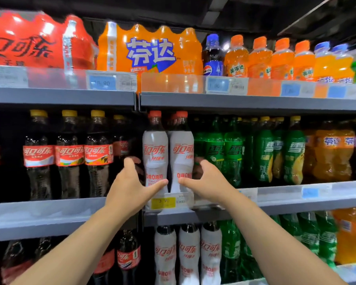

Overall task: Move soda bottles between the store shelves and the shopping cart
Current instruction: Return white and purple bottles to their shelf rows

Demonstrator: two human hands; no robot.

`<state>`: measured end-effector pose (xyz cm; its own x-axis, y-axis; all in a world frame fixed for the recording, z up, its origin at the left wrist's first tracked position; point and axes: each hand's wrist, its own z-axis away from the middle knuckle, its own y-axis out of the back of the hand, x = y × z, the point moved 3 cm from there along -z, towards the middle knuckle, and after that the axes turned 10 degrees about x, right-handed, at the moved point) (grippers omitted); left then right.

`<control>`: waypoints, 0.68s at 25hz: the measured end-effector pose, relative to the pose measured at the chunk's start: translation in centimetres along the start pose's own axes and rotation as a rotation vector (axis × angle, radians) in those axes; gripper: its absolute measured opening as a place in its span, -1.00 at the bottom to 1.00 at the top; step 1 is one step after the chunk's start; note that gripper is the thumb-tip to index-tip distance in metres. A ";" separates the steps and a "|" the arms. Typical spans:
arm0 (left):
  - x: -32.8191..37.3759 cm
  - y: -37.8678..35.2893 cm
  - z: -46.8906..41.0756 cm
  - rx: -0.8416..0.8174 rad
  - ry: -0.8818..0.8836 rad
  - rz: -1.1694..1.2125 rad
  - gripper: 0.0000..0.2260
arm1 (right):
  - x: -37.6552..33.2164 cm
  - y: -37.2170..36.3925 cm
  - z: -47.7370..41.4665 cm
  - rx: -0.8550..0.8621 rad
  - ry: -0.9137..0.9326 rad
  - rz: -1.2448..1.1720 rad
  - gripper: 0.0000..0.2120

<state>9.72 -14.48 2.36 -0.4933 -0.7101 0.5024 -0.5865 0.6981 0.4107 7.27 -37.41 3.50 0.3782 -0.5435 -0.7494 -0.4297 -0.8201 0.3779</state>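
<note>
Two white-labelled cola bottles with red caps stand side by side on the middle shelf. My left hand is curled around the left white bottle, thumb across its front and fingers behind. My right hand wraps the right white bottle the same way. Both bottles stand upright on the shelf. No shopping cart is in view.
Red-labelled cola bottles fill the shelf to the left, green soda bottles and orange ones to the right. Multipacks and small bottles sit on the top shelf. More white bottles stand on the shelf below.
</note>
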 end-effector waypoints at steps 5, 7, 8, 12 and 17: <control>-0.6 0.3 -0.3 -0.080 -0.004 0.107 -0.38 | 0.7 0.1 -0.5 -0.081 0.027 -0.079 -0.65; -0.5 0.3 -0.1 -0.096 -0.013 0.118 -0.43 | 0.9 -0.2 -0.5 -0.080 0.035 -0.090 -0.67; -0.5 0.2 -0.1 -0.101 -0.014 0.123 -0.45 | 1.1 -0.3 -0.5 -0.078 0.036 -0.087 -0.67; -0.8 0.2 -0.4 -0.100 0.000 0.123 -0.52 | 1.0 -0.2 -0.4 -0.081 0.030 -0.120 -0.71; -0.6 0.6 -0.4 -0.142 0.033 0.111 -0.56 | 0.7 -0.2 -0.1 -0.091 0.005 -0.136 -0.67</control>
<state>9.88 -13.64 2.61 -0.5273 -0.6259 0.5747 -0.4319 0.7799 0.4531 7.74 -37.65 2.94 0.4319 -0.4272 -0.7943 -0.2986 -0.8988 0.3210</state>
